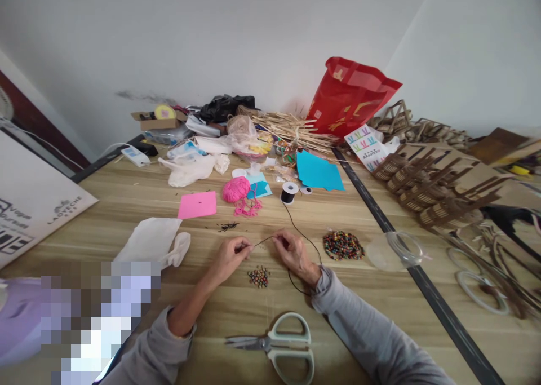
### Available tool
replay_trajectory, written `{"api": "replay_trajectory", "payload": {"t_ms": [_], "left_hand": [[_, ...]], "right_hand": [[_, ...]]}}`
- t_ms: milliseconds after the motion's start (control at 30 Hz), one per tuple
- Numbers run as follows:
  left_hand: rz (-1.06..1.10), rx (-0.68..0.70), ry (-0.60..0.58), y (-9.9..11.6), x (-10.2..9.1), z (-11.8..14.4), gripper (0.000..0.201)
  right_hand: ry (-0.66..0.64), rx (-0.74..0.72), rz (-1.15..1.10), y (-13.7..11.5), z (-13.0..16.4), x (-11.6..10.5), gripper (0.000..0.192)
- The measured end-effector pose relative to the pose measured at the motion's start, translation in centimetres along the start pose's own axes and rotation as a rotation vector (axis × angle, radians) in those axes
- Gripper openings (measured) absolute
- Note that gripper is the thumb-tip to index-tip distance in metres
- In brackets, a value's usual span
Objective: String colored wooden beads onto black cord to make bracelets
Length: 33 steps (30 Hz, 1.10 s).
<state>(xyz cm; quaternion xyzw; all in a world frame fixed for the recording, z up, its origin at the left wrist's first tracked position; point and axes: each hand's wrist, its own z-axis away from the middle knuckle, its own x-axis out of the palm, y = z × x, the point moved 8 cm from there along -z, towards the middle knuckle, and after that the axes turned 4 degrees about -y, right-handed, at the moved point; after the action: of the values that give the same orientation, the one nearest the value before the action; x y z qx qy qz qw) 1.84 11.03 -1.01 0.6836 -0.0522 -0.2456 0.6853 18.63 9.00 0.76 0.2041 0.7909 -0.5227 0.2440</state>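
While cream-handled scissors (269, 343) lie at six o'clock from the left hand (230, 256) and right hand (295, 256), a cord spool (289, 193) stands at one. Both hands pinch thin black cord (264, 240) between them (likely light and limp, best held near its end), loose beads (259, 277) just below at six.

Counting two hands: one bare left hand (231, 256) and one bare right hand (295, 255). Tallying one thin black cord (264, 240), one pair of steel scissors with pale handles (265, 343), one upright white-flanged spool wound in black (288, 195), one bright pink ball of yarn (236, 189), one flat pink sheet (197, 206), one large bright-blue sheet (320, 172) and one tall red bag (355, 97). Finding two groups of small round multicoloured beads, too crowded for exact counting: one small cluster (258, 277), one larger heap (343, 245).
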Motion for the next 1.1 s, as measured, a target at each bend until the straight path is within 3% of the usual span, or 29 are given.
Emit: {"api": "replay_trajectory", "payload": {"t_ms": [400,533,633,833,1100], "left_hand": [[0.121,-0.065,-0.019,-0.8,-0.1,-0.4,0.026],[0.133,-0.063,-0.014,-1.1,0.0,-0.5,0.026],[0.122,-0.036,-0.017,-1.3,0.1,-0.5,0.026],[0.055,0.014,-0.071,-0.7,0.7,-0.3,0.024],[0.074,0.028,-0.140,-0.8,1.4,-0.1,0.020]], "right_hand": [[0.030,0.093,-0.030,1.4,-0.2,-0.1,0.018],[0.118,-0.004,-0.008,0.6,-0.2,-1.1,0.014],[0.156,-0.117,0.037,-0.8,0.3,-1.6,0.021],[-0.111,-0.373,0.035,-4.5,1.6,1.4,0.030],[-0.192,-0.436,0.007,-4.6,1.6,2.6,0.016]]}}
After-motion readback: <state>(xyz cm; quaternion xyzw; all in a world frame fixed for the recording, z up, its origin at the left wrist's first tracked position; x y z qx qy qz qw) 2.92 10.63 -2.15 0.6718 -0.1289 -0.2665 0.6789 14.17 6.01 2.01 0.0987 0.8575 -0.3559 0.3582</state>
